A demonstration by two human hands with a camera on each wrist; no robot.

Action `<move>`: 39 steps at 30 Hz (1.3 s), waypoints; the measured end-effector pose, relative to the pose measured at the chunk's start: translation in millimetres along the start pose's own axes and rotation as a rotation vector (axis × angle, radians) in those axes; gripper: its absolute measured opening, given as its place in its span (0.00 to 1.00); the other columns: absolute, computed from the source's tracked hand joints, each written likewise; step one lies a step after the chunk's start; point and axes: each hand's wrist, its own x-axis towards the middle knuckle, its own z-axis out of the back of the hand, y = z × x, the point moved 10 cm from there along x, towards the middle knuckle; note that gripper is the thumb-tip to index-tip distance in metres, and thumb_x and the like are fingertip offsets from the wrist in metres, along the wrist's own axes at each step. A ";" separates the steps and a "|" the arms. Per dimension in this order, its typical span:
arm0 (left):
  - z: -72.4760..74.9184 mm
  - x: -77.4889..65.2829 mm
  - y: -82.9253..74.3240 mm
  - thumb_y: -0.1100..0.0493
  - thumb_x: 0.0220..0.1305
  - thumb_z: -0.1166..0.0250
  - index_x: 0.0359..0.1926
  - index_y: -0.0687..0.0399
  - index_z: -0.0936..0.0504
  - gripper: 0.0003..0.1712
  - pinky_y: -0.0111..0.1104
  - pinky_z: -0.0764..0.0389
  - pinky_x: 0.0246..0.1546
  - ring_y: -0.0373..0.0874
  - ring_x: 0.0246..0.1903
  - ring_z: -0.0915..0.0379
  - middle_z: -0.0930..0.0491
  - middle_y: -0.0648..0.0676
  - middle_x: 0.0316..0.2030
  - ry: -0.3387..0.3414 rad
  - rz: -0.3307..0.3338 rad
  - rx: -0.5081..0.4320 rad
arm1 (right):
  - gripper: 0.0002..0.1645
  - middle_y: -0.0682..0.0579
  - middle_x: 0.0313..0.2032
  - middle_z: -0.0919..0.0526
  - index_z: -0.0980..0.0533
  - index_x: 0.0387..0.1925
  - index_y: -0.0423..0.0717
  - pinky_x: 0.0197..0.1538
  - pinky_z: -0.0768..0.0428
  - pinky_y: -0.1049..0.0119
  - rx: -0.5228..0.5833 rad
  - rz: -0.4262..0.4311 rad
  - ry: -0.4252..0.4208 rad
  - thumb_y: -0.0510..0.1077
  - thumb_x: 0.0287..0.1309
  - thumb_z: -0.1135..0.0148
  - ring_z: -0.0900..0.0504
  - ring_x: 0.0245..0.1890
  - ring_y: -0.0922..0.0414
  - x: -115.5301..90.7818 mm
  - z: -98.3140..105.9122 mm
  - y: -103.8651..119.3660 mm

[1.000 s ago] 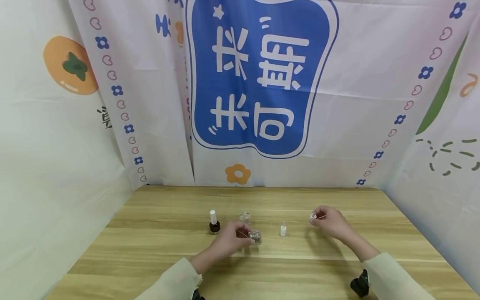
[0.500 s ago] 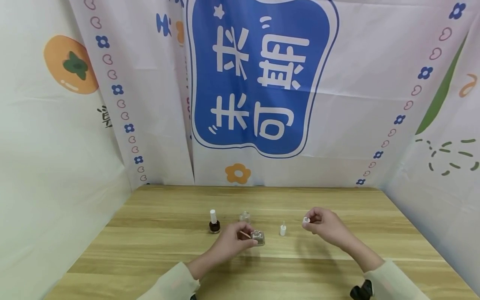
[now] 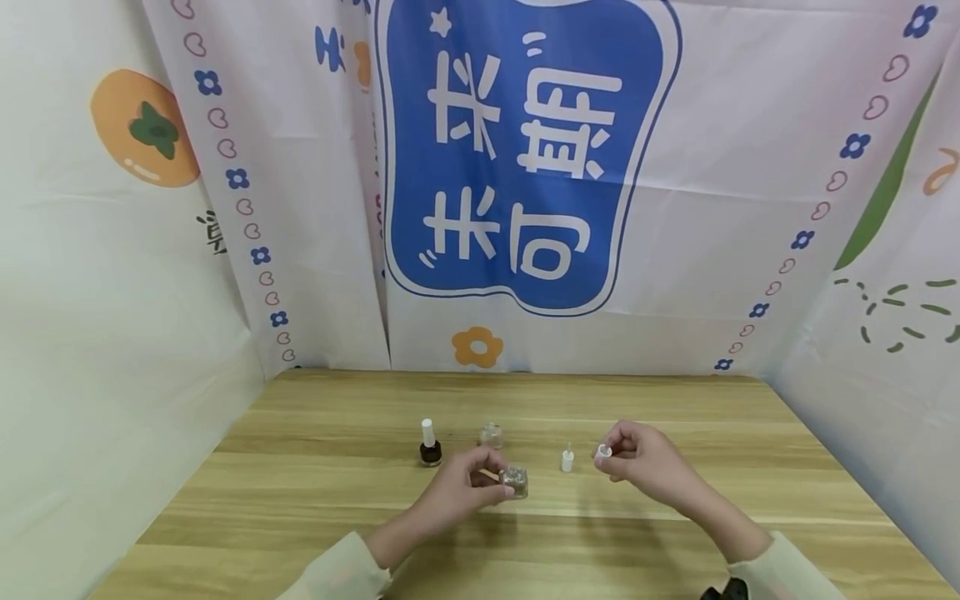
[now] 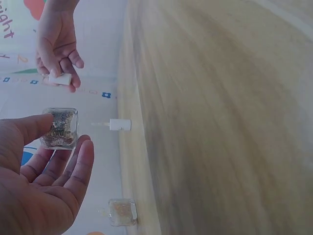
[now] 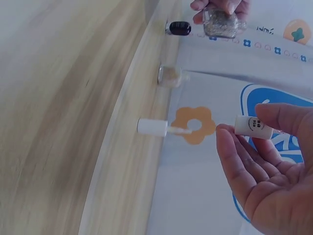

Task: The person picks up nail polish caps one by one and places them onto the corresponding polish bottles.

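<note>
My left hand (image 3: 467,490) holds a small square glitter nail polish bottle (image 4: 59,128) between thumb and fingers, above the table. Its neck has no cap on it. To the right, my right hand (image 3: 648,462) pinches a white nail polish cap (image 5: 253,127) with small dark print; its brush is mostly hidden. Between the hands, a second white cap (image 3: 567,461) stands on the table, its brush (image 5: 179,130) pointing up. Just behind the left hand is an uncapped clear bottle (image 4: 122,212) with pale contents.
A dark nail polish bottle (image 3: 430,452) with a tall white cap stands left of the left hand. The wooden table (image 3: 337,533) ends at a printed cloth backdrop (image 3: 675,275), with more cloth on both sides.
My right hand has moved left with its white cap, closer to the standing cap. The left hand and its glitter bottle have shifted only slightly.
</note>
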 end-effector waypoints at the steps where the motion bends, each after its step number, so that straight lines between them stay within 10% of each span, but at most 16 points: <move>1: 0.0 -0.5 0.6 0.65 0.58 0.30 0.43 0.62 0.21 0.12 0.32 0.17 0.38 0.48 0.38 0.20 0.21 0.55 0.42 0.000 0.006 0.004 | 0.13 0.45 0.37 0.17 0.27 0.37 0.36 0.38 0.16 0.61 0.007 0.008 0.006 0.41 0.59 0.33 0.19 0.35 0.52 -0.6 -1.8 1.7; 39: -11.7 -6.7 -5.0 0.66 0.58 0.30 0.44 0.62 0.21 0.13 0.30 0.17 0.36 0.48 0.37 0.21 0.19 0.54 0.40 -0.008 -0.022 -0.019 | 0.06 0.60 0.30 0.20 0.21 0.36 0.52 0.34 0.19 0.67 -0.197 0.324 0.051 0.44 0.58 0.31 0.22 0.31 0.62 -13.3 -38.6 49.2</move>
